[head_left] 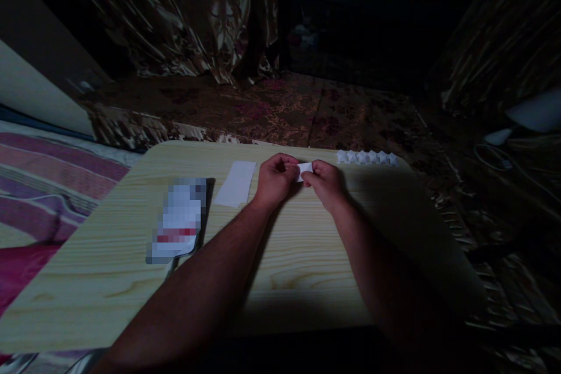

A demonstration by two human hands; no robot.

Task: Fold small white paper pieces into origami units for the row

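Observation:
A small folded piece of white paper is pinched between both hands, a little above the far half of the wooden table. My left hand grips its left side with thumb and fingers. On its right side, my right hand holds it with the thumb on the near face. Left of my hands, flat white paper strips lie on the table. Several small white folded paper pieces stand in a row near the far right edge, beyond my right hand.
A device with a blurred-out screen, with a cable at its near end, lies on the left of the table. A striped bed cover is at the left. Patterned curtains hang behind, and a white lamp stands at the right.

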